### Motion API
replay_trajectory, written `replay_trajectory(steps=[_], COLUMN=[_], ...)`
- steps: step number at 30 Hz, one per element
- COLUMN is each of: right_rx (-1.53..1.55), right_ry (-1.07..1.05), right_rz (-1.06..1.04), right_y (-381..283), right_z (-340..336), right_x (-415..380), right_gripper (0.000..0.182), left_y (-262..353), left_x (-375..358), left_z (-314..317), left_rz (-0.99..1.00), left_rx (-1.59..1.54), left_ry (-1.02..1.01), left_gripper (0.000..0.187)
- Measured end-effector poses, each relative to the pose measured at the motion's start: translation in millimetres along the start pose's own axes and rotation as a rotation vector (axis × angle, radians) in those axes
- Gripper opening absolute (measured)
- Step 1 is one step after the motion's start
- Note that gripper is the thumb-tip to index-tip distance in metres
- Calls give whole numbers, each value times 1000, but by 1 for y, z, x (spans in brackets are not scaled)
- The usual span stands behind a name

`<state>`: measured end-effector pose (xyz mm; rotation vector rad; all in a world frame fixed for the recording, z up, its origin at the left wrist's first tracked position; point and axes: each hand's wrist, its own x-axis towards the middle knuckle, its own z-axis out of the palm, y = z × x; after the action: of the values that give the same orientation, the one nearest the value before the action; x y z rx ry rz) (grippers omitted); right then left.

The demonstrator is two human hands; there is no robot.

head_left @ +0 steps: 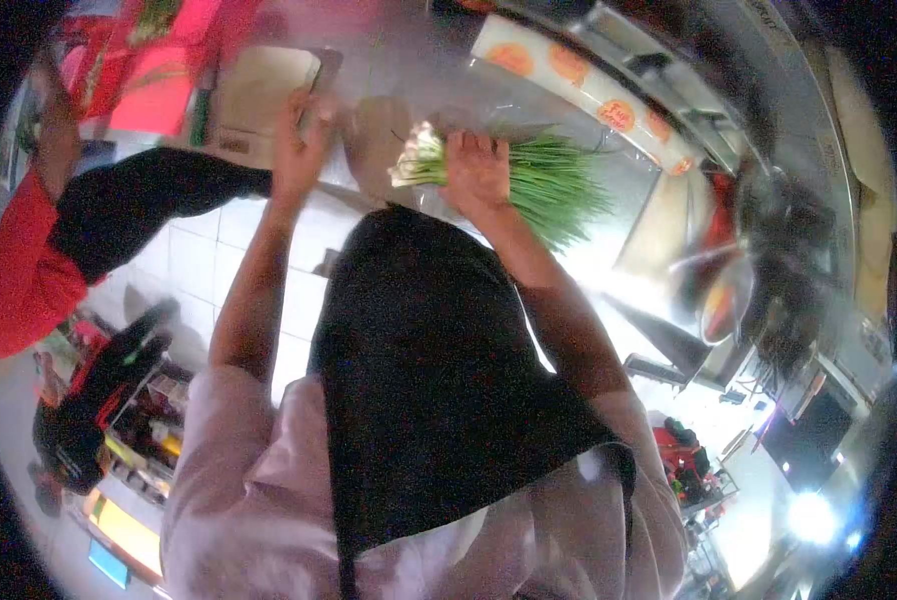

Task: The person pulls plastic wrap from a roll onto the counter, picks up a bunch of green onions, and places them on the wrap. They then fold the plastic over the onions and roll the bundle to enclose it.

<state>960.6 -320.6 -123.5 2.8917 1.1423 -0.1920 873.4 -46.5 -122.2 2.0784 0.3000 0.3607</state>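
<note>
The right hand point(476, 170) is closing over a bunch of green onions point(529, 178), gripping it near the white root ends, which are pointing toward nine o'clock while the green tops are fanning out toward four o'clock. The bunch is lying across a steel counter point(659, 215), just above the edge of the person's black apron point(429, 380).

The left hand point(304, 135) is reaching up at about ten o'clock from the bunch, fingers curled against the edge of a pale cutting board point(259, 95); whether it is gripping the board or only touching it, I cannot tell, as the frame is blurred there.

Judgement: the step in hand appears to be positioning the bunch for trimming or cutting. The next move would call for a steady hold near the roots and a clear board beneath.

At eight o'clock, another person in a red top point(14, 270) is standing apart. A printed wrapper point(584, 85) is lying at one o'clock.
</note>
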Motion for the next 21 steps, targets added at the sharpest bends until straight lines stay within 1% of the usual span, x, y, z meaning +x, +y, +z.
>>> replay_trajectory(steps=[1, 2, 4, 5, 6, 7, 8, 9, 10, 11, 12, 13, 15, 16, 17, 19, 20, 21], right_rx=[19, 39, 52, 64, 64, 41, 17, 14, 24, 33, 29, 52, 78, 87, 94, 84, 76, 75], right_ry=[-37, -71, -70, -75, -70, -45, -19, -15, -81, -149, -149, -144, -143, -182, -225, -228, -228, -235], right_rz=[-10, -20, -19, -6, -12, 9, 33, 30, 36, 39, 29, 33, 26, 36, 47, 31, 33, 21], right_y=[1, 1, 1, 0, -1, -2, -1, -1, -1, 0, 1, 1, 0, 0, 0, 2, 3, 3], right_z=[-2, -6, -13, -14, -11, -5, -2, -6, -10, -12, -15, -17, -24, -28, -29, -24, -21, -19], right_x=[0, 0, 0, -1, -1, -1, 0, 2, 2, 2, 2, 2, 2, 4, 4, 8, 11, 12], right_gripper=[75, 76, 77, 79, 79, 80, 82, 82, 81, 81, 81, 81, 81, 81, 82, 84, 86, 86], left_y=[0, 0, 13, 29, 24, 23, 23, 22, 17, 15, 14, 13, 30, 23, 18, 7, -3, 14], left_x=[-13, -26, -47, -52, -54, -53, -51, -49, -48, -45, -45, -48, -58, -72, -92, -129, -136, -133], left_z=[1, 13, 55, 70, 90, 110, 128, 138, 140, 137, 135, 132, 116, 114, 113, 114, 114, 108], left_rz=[-39, -40, -258, -276, -307, -303, -303, -305, -305, -351, -396, -398, -427, -423, -431, -313, -294, -305], left_rx=[31, 37, -349, -313, -333, -331, -423, -516, -520, -630, -739, -739, -500, -415, -412, -67, 65, 67], left_ry=[86, 95, 112, 84, 100, 106, 62, 16, 22, 3, -16, -6, 301, 393, 407, 357, 326, 334], left_gripper=[59, 59, 55, 52, 56, 56, 55, 55, 55, 51, 48, 48, 33, 28, 28, 32, 48, 48])
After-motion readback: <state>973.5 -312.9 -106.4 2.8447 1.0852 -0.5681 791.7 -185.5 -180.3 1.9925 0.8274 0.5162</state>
